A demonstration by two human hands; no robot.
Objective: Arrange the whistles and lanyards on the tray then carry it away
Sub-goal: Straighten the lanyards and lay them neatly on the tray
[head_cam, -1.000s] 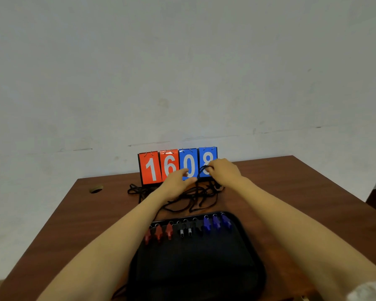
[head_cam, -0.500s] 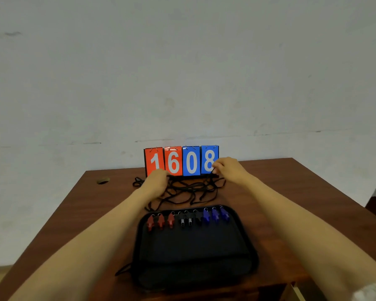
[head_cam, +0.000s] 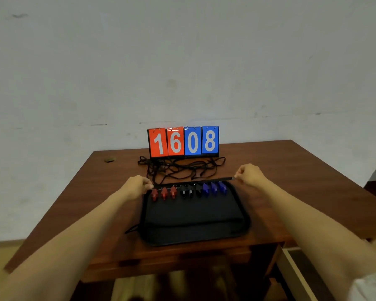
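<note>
Leftmost, the left hand (head_cam: 138,186) pinched one end of a black lanyard (head_cam: 217,179), fingers curled on the cord just beside the red whistles (head_cam: 164,192). From there the cord ran taut above the far rim of the black tray (head_cam: 193,220), crossing the black whistles (head_cam: 187,190) and then the blue whistles (head_cam: 214,187). It ended at the right hand (head_cam: 249,175), which pinched the other end. The hands were well apart.

All nine whistles lay in a row along the tray's far edge. The other lanyards (head_cam: 178,168) sat tangled on the table (head_cam: 280,170) behind it, in front of the flip scoreboard (head_cam: 183,142).

The likeliest trouble was the stretched cord itself. Lowered carelessly, it could sweep the light whistles out of their row. Whether it was free of the tangle could not be told; if snagged, a pull might drag the heap across the whistles or tug at the scoreboard. The tray also sat close to the table's near edge, so a push toward the person might slide it off.
</note>
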